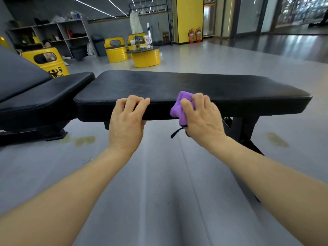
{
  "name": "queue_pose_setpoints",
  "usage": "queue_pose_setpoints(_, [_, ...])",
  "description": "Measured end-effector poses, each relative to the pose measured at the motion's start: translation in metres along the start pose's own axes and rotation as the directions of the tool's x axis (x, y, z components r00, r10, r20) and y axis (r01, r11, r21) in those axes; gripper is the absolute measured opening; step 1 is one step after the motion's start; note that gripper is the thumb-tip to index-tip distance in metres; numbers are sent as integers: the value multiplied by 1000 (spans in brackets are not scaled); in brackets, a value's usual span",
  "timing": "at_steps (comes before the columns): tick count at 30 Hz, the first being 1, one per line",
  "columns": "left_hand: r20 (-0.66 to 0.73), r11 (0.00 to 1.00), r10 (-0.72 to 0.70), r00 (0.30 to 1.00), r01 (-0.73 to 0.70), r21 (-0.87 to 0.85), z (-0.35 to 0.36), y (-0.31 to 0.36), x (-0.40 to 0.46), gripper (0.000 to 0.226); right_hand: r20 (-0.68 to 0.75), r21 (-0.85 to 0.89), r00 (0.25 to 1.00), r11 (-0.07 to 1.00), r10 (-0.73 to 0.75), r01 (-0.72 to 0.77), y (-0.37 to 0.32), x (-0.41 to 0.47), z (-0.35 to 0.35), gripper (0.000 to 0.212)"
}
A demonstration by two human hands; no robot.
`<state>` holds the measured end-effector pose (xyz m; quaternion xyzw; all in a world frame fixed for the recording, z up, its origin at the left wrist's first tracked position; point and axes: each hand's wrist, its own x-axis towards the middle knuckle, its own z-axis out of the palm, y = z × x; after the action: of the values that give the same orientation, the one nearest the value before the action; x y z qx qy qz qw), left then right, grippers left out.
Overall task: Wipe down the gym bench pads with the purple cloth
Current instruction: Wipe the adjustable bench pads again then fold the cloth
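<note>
A long black bench pad lies flat across the middle of the head view. A second black pad adjoins it on the left, and a raised black pad slopes up at the far left. My right hand grips a bunched purple cloth against the near side edge of the long pad. A dark strap hangs below the cloth. My left hand holds the same near edge, fingers curled over the top and thumb under it.
The bench's black steel frame stands on a grey floor with yellowish stains. Behind the bench are yellow drum seats, a drum table with bottles, grey shelves and two red fire extinguishers.
</note>
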<state>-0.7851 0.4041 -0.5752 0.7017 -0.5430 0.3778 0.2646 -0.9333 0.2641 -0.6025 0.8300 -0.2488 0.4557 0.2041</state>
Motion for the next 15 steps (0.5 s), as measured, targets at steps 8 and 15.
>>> queue_pose_setpoints(8, [3,1000,0,1000,0,30,-2,6,1,60,107,31,894,897,435,-441,19,-9,-15,51])
queue_pose_setpoints(15, [63,977,113,992,-122,176,1,22,6,68,13,-25,996,995,94,-94,9,0,-7,49])
